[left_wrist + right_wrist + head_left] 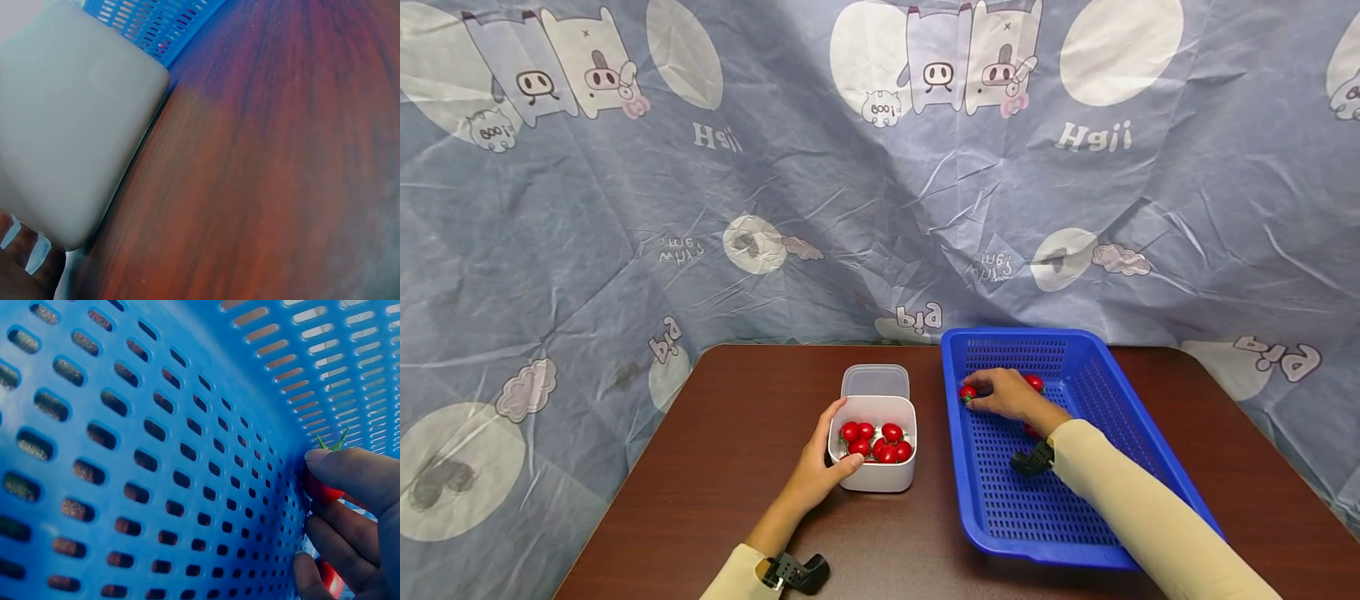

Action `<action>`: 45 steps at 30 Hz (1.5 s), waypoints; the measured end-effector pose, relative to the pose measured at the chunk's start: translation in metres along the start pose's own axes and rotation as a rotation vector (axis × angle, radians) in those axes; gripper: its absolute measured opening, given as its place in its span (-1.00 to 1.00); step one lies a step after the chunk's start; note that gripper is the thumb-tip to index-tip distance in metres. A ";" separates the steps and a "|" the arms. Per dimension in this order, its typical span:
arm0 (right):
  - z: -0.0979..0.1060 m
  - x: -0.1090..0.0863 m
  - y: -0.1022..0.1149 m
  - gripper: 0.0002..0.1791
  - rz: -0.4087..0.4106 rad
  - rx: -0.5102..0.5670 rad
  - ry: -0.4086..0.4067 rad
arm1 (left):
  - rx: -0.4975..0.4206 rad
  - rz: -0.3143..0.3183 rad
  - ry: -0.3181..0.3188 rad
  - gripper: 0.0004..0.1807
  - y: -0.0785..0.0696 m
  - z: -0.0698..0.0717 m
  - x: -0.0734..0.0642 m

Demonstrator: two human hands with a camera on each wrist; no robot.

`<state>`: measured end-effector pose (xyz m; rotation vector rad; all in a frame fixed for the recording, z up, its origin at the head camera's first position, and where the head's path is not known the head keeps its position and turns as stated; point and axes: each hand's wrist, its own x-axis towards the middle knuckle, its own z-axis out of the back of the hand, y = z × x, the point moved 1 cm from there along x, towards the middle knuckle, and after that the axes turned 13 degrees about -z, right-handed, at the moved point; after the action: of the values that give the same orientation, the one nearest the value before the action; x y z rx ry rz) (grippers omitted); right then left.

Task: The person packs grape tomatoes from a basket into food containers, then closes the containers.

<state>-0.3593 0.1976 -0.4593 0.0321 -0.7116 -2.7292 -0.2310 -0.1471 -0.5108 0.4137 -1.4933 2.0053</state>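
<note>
In the head view my left hand (820,468) holds a white square container (880,479) at its left side, thumb over the front rim. Several red cherry tomatoes (891,432) with green stems lie inside it. My right hand (1011,395) reaches into a blue perforated basket (970,508) and pinches a cherry tomato (967,392) near the basket's left wall. The right wrist view shows that tomato (323,487) between thumb and fingers, green stem upward. Another tomato (1033,382) lies beyond the hand, and one more (1032,431) is partly hidden under the wrist.
A translucent lid (876,382) lies right behind the white container. The brown wooden table (737,417) carries everything, the basket standing to the container's right. A blue-grey patterned cloth (820,183) hangs behind the table.
</note>
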 end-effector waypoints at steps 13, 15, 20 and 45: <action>0.002 -0.001 0.000 -0.56 0.024 -0.008 0.004 | -0.027 0.010 0.004 -0.11 -0.028 0.002 0.005; 0.002 -0.001 0.000 -0.58 0.042 -0.008 0.001 | -0.043 0.016 0.011 -0.11 -0.037 0.002 0.007; 0.002 0.000 0.000 -0.60 0.057 -0.006 0.003 | -0.050 0.011 0.009 -0.11 -0.036 0.002 0.007; 0.008 -0.003 0.003 -0.63 0.013 0.035 0.022 | -0.033 0.014 -0.002 -0.11 -0.011 0.000 0.002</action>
<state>-0.3564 0.1999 -0.4510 0.0646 -0.7503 -2.6997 -0.2251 -0.1448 -0.5011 0.3928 -1.5324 1.9885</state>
